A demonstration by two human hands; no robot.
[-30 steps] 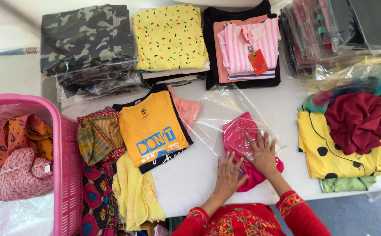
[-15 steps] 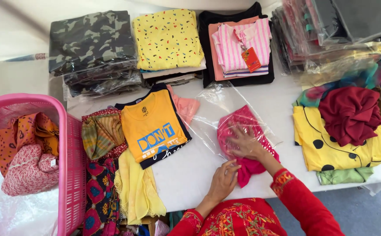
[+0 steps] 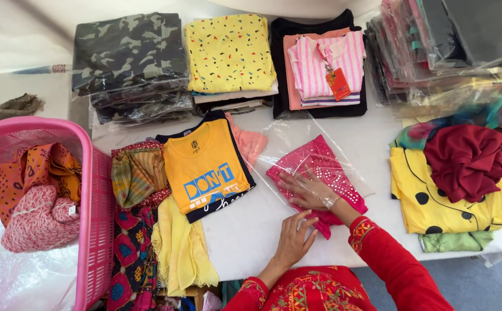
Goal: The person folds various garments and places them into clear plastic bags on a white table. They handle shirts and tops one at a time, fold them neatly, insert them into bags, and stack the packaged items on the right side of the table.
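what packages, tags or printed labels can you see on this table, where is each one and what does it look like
Clear bag: table centre, half over the pink garment, under the right hand.
Hang tag: orange rectangle on the pink striped shirt, back centre.
Bagged camouflage stack: back left, clear wrap.
Bagged clothes pile: back right, clear wraps.
Orange shirt: centre left, blue block print.

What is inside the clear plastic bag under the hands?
The clear plastic bag holds a folded pink sequinned garment, its lower end still sticking out. The right hand is pushed inside over it; the left hand is outside. The garment's underside is hidden.
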